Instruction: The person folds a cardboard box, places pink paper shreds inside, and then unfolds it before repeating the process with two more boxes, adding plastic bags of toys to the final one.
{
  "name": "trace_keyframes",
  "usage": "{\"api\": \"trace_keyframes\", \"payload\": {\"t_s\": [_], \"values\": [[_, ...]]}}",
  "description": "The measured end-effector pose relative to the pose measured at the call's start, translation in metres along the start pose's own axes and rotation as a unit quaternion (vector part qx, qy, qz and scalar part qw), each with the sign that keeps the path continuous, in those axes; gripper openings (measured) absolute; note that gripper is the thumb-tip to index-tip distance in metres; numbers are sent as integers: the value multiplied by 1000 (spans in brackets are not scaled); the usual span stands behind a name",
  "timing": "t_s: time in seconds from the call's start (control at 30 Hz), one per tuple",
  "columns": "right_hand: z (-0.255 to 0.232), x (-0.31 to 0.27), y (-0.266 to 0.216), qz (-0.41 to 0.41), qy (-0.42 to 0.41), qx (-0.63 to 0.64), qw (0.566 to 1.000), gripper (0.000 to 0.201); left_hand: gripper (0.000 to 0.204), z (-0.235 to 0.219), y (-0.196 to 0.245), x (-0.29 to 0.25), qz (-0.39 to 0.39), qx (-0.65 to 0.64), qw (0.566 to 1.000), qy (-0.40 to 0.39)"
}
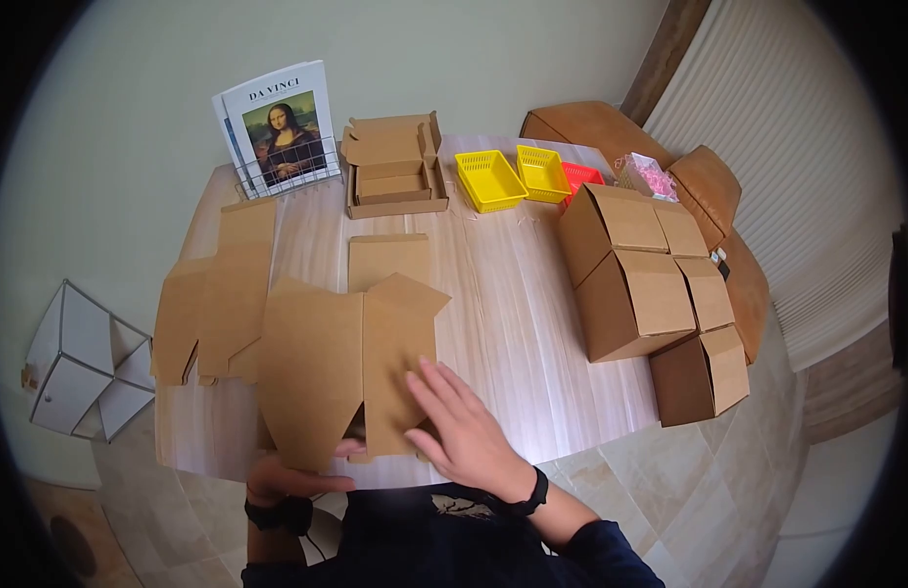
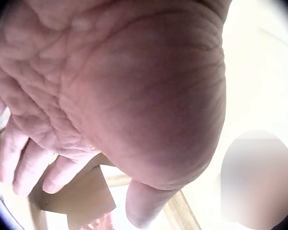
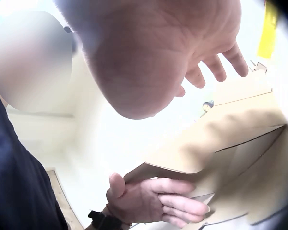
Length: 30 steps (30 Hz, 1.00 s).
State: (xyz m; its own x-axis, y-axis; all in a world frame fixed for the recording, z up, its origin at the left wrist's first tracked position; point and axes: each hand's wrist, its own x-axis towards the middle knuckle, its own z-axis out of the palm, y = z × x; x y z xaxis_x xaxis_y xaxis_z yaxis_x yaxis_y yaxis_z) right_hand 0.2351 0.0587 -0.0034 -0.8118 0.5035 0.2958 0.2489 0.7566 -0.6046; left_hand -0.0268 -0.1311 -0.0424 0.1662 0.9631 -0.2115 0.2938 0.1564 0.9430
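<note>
A partly folded cardboard box blank (image 1: pixel 312 353) is at the table's near edge, with a crease down its middle and slanted flaps at its far end. My right hand (image 1: pixel 464 431) is spread over its right panel, fingers straight. Palm up, my left hand (image 1: pixel 289 480) reaches beneath the near end of the blank, and part of it is hidden by the board. In the right wrist view the left hand (image 3: pixel 149 201) shows its fingers extended along the cardboard (image 3: pixel 249 120), the thumb held apart.
Flattened box blanks (image 1: pixel 224 304) lie left, another piece (image 1: pixel 385 260) beyond. Folded boxes (image 1: pixel 630 294) are stacked at the right edge. An opened box (image 1: pixel 395 201), a yellow basket (image 1: pixel 490 181), a red basket (image 1: pixel 579 179) and a wire rack (image 1: pixel 292 167) with books stand at the back.
</note>
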Motion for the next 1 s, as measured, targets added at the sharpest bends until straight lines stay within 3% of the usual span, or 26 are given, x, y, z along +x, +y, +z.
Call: {"api": "trace_keyframes", "payload": {"t_s": [0.17, 0.27, 0.43, 0.53, 0.63, 0.73, 0.83, 0.9, 1.0], "values": [[27, 20, -2, -81, -54, -79, 992, 70, 65, 2, 1, 0, 2, -24, 1000, -12], [48, 21, 6, -71, -89, -115, 987, 68, 65, -7, -6, -2, 17, 2, 998, -61], [61, 24, 12, -42, -130, -120, 983, 64, 63, -17, 22, -8, 25, -18, 990, -135], [68, 22, 25, -40, -156, -161, 974, 63, 59, -25, 37, -21, 34, -124, 985, -114], [67, 19, 29, -33, -159, -172, 971, 62, 53, -36, 35, -42, -43, -204, 978, 11], [60, 15, 27, -19, -165, -166, 972, 59, 50, -43, 4, -27, -162, -76, 949, 261], [49, 12, 26, -7, -162, -160, 974, 52, 49, -27, 2, -2, -140, 76, 891, 426], [41, 11, 26, 3, -150, -144, 978, 48, 50, -26, -21, 5, -135, 11, 911, 389], [29, 16, 33, 33, -115, -81, 990, 42, 47, -21, -1, 15, -176, -51, 917, 353]]}}
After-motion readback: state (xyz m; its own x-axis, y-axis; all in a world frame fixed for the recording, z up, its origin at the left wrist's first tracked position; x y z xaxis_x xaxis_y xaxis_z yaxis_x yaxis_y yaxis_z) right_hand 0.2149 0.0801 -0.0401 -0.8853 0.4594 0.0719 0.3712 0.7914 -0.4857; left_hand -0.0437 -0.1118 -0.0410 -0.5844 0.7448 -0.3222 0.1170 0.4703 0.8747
